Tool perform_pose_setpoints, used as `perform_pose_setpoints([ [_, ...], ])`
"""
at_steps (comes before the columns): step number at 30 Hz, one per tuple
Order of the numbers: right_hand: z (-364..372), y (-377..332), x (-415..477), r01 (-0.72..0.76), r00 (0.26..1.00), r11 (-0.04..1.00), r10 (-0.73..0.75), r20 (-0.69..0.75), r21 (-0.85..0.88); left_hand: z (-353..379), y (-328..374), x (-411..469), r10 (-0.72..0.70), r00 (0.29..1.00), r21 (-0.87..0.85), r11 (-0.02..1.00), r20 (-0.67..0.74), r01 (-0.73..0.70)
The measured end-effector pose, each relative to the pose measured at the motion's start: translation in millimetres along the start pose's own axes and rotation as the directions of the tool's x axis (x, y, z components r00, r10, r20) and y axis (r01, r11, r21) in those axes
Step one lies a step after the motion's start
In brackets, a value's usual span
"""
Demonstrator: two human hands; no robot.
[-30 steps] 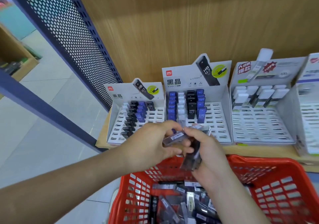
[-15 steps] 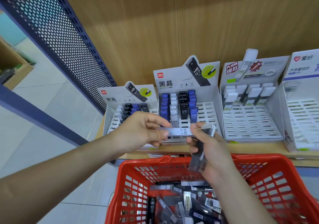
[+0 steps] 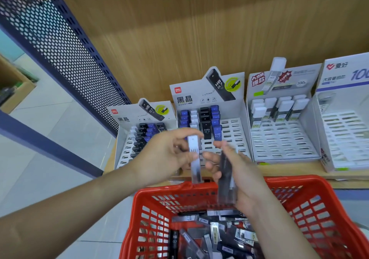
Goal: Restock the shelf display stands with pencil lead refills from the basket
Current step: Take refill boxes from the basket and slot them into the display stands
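Grey translucent plastic refill case (image 3: 196, 169) stood upright at frame centre, pinched in my left hand (image 3: 169, 155), the nearer one to the open slots of the white cardboard display stand (image 3: 233, 127) just above. My right hand (image 3: 245, 179) clutched more dark cases (image 3: 226, 183) over the red plastic basket (image 3: 323, 215).

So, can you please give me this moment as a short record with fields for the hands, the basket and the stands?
Left hand: pinches one pale refill case, held upright
Right hand: grips a bundle of dark refill cases
Basket: red, many loose refills inside
Left stand: partly filled, black and blue cases
Middle stand: blue, white and black rows at the back, front slots free
Third stand: white-capped cases in back rows only
Fourth stand: visible slots look empty
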State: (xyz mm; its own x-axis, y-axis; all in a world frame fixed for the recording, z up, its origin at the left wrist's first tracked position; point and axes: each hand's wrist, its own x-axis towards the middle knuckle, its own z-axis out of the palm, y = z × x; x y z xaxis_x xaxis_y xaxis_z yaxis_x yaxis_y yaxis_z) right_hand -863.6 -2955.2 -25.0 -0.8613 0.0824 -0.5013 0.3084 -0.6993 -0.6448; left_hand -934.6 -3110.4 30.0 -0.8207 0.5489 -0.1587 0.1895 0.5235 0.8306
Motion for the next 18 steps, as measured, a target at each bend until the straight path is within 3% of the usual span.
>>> perform_pose_setpoints([
  [4,-21,-9,7,-0.062,0.991,0.976,0.086,-0.106,0.21,-9,-2,20,0.03,0.985,-0.002,1.0,-0.169,-0.031],
  [7,-32,-13,10,-0.072,0.993,0.931,0.102,-0.065,0.358,-8,-6,27,0.062,0.977,0.143,0.989,-0.206,-0.033],
  [15,-37,-10,11,-0.069,0.997,0.876,0.082,-0.008,0.477,5,-14,29,0.148,0.971,0.477,0.878,-0.187,-0.042],
  [18,-34,-11,8,-0.077,0.996,0.876,0.088,0.001,0.475,6,-20,30,0.149,0.971,0.508,0.861,-0.186,-0.035],
])
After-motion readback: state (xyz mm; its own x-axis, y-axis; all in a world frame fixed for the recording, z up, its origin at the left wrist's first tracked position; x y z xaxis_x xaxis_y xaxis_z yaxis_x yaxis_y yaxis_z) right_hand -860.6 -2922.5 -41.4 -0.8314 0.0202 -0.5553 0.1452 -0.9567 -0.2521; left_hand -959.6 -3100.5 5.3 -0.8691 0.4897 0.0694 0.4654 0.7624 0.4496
